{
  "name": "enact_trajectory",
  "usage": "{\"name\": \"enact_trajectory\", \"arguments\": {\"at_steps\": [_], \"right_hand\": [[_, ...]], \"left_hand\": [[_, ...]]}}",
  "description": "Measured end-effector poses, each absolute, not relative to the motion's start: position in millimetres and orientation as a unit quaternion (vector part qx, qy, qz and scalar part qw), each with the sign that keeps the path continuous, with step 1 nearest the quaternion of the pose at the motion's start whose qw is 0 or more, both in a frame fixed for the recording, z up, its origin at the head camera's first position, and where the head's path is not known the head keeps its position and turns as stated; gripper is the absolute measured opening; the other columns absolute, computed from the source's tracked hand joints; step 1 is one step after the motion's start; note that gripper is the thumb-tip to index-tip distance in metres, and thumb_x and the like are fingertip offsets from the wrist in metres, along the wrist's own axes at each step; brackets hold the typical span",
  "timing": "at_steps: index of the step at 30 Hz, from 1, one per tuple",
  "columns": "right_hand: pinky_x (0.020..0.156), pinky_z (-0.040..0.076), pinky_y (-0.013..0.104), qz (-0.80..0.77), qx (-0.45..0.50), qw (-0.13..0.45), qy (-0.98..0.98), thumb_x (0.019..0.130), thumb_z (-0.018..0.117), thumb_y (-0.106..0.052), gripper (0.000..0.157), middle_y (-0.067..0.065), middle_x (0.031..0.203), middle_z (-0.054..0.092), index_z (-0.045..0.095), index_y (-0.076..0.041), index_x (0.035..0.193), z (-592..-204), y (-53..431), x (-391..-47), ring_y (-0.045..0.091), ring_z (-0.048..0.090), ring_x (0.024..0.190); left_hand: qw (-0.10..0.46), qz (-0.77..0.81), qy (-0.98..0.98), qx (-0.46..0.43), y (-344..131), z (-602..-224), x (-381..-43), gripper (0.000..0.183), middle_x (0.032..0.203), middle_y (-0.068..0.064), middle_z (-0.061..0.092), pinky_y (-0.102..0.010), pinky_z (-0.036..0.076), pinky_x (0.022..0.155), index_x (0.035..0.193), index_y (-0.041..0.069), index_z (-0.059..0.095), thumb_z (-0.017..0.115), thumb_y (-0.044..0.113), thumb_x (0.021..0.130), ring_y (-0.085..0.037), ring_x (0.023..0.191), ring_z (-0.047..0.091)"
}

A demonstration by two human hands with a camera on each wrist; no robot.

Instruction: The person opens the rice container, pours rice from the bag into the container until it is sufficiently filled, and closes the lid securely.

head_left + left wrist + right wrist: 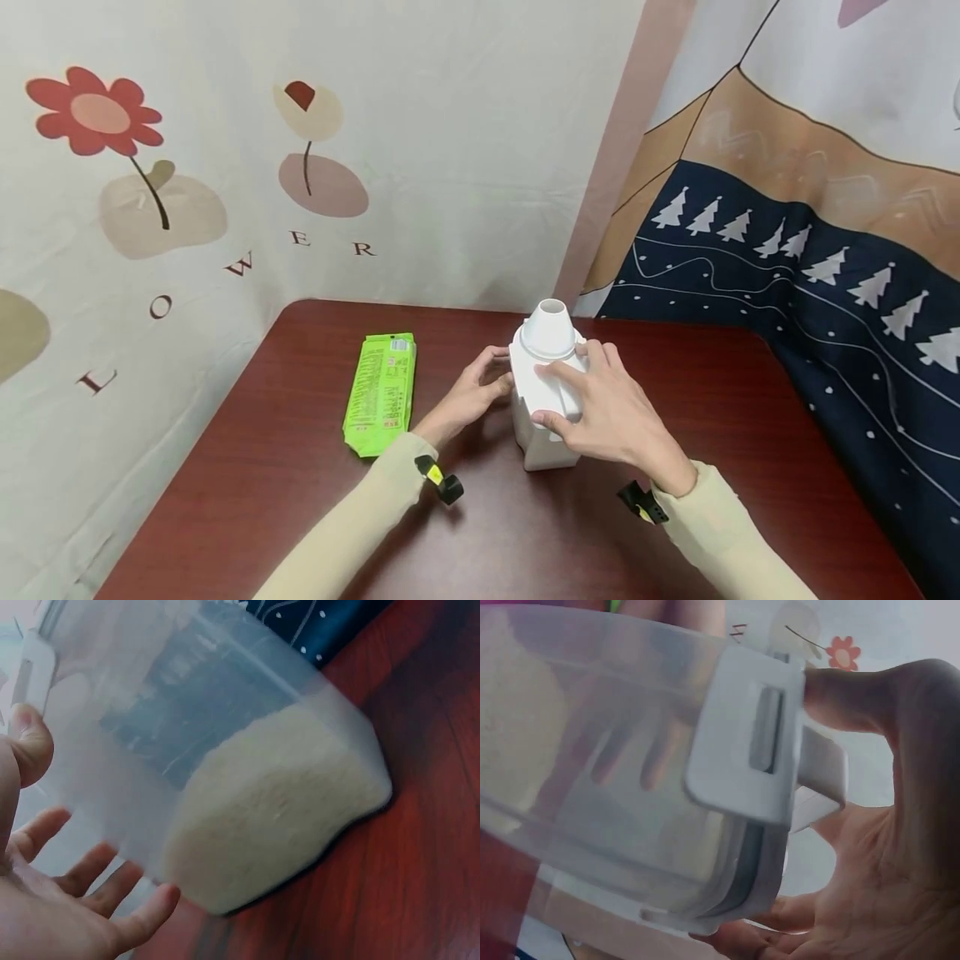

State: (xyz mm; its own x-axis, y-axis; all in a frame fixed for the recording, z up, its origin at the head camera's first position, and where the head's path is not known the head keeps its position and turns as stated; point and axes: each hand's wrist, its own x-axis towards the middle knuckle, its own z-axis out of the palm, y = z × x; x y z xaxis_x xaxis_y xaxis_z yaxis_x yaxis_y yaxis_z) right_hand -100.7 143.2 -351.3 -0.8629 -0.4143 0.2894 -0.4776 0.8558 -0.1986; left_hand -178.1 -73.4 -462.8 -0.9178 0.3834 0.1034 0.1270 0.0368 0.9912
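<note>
A translucent storage container [247,697] stands on the table, partly filled with pale grains [262,802] that look like rice. Its white lid [536,387] carries a cone-shaped white cup [550,329] at the far end. My right hand [618,408] arches over the lid and grips across it, thumb by the near edge and other fingers toward the far side. Along the container's left side, my left hand [468,396] has its fingers spread and loosely bent. In the left wrist view, the left thumb [31,742] lies by the lid's side clip [34,675].
A bright green printed packet [381,392] lies flat to the left of the container on the dark red-brown table [315,517]. Behind the table hangs a printed cloth [465,150] with flowers, letters and trees. Both wrists wear black straps.
</note>
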Motion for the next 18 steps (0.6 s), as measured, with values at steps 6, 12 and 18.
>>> {"name": "enact_trajectory", "arguments": {"at_steps": [6, 12, 18], "right_hand": [[0.09, 0.051, 0.047, 0.192, 0.214, 0.078, -0.955, 0.083, 0.08, -0.054, 0.067, 0.014, 0.136, 0.056, 0.061, -0.027, 0.142, -347.6, 152.5, -103.5, 0.029, 0.048, 0.122], [0.096, 0.056, 0.049, 0.257, 0.195, 0.018, -0.946, 0.094, 0.072, -0.048, 0.063, 0.009, 0.145, 0.055, 0.054, -0.019, 0.147, -333.3, 182.1, -114.5, 0.028, 0.058, 0.12], [0.101, 0.053, 0.06, 0.272, 0.173, 0.031, -0.946, 0.098, 0.065, -0.05, 0.063, 0.012, 0.159, 0.043, 0.049, -0.023, 0.152, -329.7, 214.6, -123.6, 0.036, 0.056, 0.13]], "left_hand": [[0.121, 0.646, 0.733, 0.175, -84.9, -453.9, -179.4, 0.048, 0.145, -0.014, 0.058, -0.043, 0.054, 0.105, 0.145, 0.017, 0.053, 0.068, 0.026, 0.1, -0.034, 0.136, 0.056], [0.088, 0.622, 0.757, 0.18, -95.1, -443.1, -182.6, 0.046, 0.139, -0.013, 0.062, -0.044, 0.055, 0.104, 0.139, 0.017, 0.058, 0.074, 0.024, 0.096, -0.036, 0.131, 0.06], [0.023, 0.559, 0.808, 0.187, -119.6, -433.8, -182.4, 0.049, 0.141, -0.009, 0.06, -0.052, 0.049, 0.111, 0.14, 0.023, 0.057, 0.075, 0.032, 0.095, -0.033, 0.138, 0.054]]}}
